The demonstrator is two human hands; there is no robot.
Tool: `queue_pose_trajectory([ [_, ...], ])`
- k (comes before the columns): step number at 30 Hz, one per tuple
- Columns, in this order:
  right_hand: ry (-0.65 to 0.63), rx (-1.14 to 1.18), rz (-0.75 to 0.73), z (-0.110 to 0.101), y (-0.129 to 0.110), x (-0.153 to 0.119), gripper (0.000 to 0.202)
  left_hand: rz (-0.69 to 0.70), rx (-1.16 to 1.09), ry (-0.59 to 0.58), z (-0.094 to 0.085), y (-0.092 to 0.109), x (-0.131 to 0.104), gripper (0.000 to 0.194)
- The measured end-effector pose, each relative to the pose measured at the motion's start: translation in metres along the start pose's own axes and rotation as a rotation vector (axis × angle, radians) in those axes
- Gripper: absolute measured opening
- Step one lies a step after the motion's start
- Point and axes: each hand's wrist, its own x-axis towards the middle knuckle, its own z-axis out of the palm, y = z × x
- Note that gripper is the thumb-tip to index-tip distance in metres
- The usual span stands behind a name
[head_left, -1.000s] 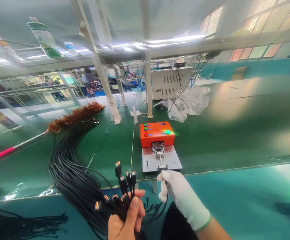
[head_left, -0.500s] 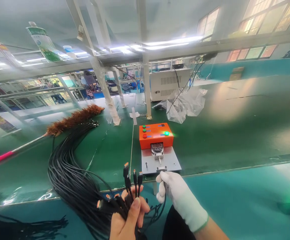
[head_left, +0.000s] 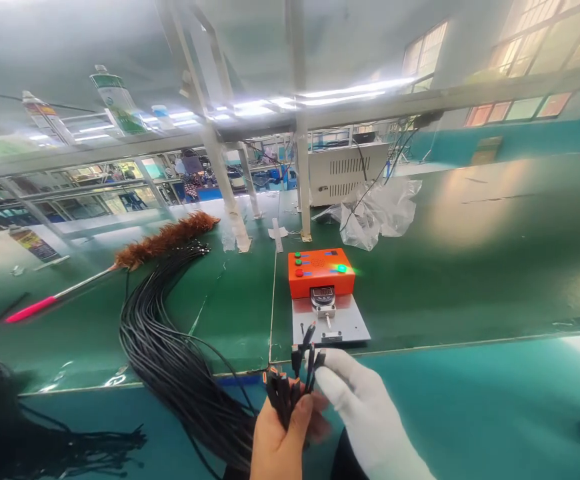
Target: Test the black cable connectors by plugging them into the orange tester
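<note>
In front of me, my bare left hand (head_left: 283, 437) is closed round several black cable connectors (head_left: 281, 395) with orange tips, fanned out upward. My right hand (head_left: 370, 413), in a white glove, pinches one connector (head_left: 320, 360) at the edge of that bunch with thumb and forefinger. From the left hand a thick bundle of black cables (head_left: 163, 340) runs back over the bench. Just beyond the hands stands an orange box (head_left: 310, 281) with buttons and a lit green light. A digital gauge (head_left: 323, 297) sits before it on a metal plate (head_left: 346, 319).
A brown feather duster (head_left: 165, 241) with a pink handle lies on the green bench (head_left: 420, 280). More black cables (head_left: 70, 440) hang at lower left. Behind are shelf posts (head_left: 304, 173), a crumpled plastic bag (head_left: 370, 220) and a grey metal case (head_left: 343, 173).
My right hand has left the slot at the gauge plate's front and come to the connectors in my left hand. The view has shifted slightly left.
</note>
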Motion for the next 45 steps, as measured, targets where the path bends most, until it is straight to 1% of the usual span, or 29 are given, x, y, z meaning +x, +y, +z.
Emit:
queue_pose_trajectory([
  [3, 0.186, 0.176, 0.129, 0.006, 0.011, 0.006, 0.029, 0.051, 0.025, 0.173, -0.002, 0.001, 0.003, 0.041],
  [5, 0.232, 0.235, 0.176, 0.002, 0.021, 0.011, 0.026, 0.119, 0.048, 0.202, -0.005, 0.003, 0.005, 0.037],
  [8, 0.202, 0.225, 0.220, -0.008, 0.033, 0.021, 0.025, 0.163, 0.066, 0.166, -0.007, 0.006, 0.006, 0.036],
  [11, 0.173, 0.237, 0.274, -0.014, 0.040, 0.029, 0.021, 0.147, 0.048, 0.140, -0.005, 0.008, 0.005, 0.038],
  [14, 0.170, 0.250, 0.310, -0.014, 0.043, 0.033, 0.019, 0.137, 0.029, 0.123, -0.003, 0.011, 0.003, 0.036],
  [20, 0.172, 0.259, 0.306, -0.014, 0.043, 0.037, 0.019, 0.116, 0.040, 0.120, -0.001, 0.014, 0.002, 0.036],
  [25, 0.176, 0.298, 0.293, -0.014, 0.042, 0.039, 0.020, 0.114, -0.085, 0.127, -0.002, 0.014, 0.003, 0.036],
  [29, 0.169, 0.329, 0.301, -0.012, 0.044, 0.041, 0.020, 0.079, -0.131, 0.075, -0.006, 0.013, 0.005, 0.032],
  [33, 0.139, 0.337, 0.301, -0.012, 0.046, 0.044, 0.018, 0.052, -0.104, 0.042, -0.006, 0.014, 0.007, 0.034],
  [35, 0.089, 0.258, 0.325, -0.016, 0.046, 0.041, 0.017, 0.049, -0.085, 0.049, -0.005, 0.015, 0.008, 0.035],
  [36, 0.059, 0.156, 0.336, -0.019, 0.044, 0.038, 0.018, 0.046, -0.078, 0.049, -0.004, 0.015, 0.008, 0.035],
  [37, 0.044, 0.002, 0.336, -0.023, 0.042, 0.034, 0.019, 0.040, -0.075, 0.046, -0.004, 0.015, 0.008, 0.036],
  [38, 0.067, -0.188, 0.314, -0.027, 0.039, 0.029, 0.019, 0.033, -0.074, 0.040, -0.003, 0.014, 0.007, 0.036],
  [39, 0.127, -0.385, 0.260, -0.030, 0.035, 0.023, 0.020, 0.029, -0.070, 0.032, -0.003, 0.014, 0.007, 0.037],
  [40, 0.217, -0.555, 0.178, -0.032, 0.030, 0.017, 0.023, 0.030, -0.060, 0.023, -0.002, 0.013, 0.006, 0.037],
  [41, 0.312, -0.666, 0.081, -0.033, 0.025, 0.011, 0.028, 0.032, -0.044, 0.015, -0.002, 0.011, 0.005, 0.038],
  [42, 0.380, -0.700, -0.014, -0.031, 0.019, 0.006, 0.033, 0.033, -0.022, 0.007, -0.001, 0.010, 0.004, 0.039],
  [43, 0.392, -0.659, -0.090, -0.028, 0.014, 0.002, 0.037, 0.030, -0.001, 0.000, -0.001, 0.008, 0.003, 0.040],
  [44, 0.337, -0.559, -0.132, -0.023, 0.010, 0.000, 0.037, 0.025, 0.016, -0.009, 0.000, 0.005, 0.002, 0.041],
  [45, 0.236, -0.418, -0.128, -0.017, 0.006, -0.002, 0.035, 0.018, 0.026, -0.019, 0.000, 0.003, 0.001, 0.041],
])
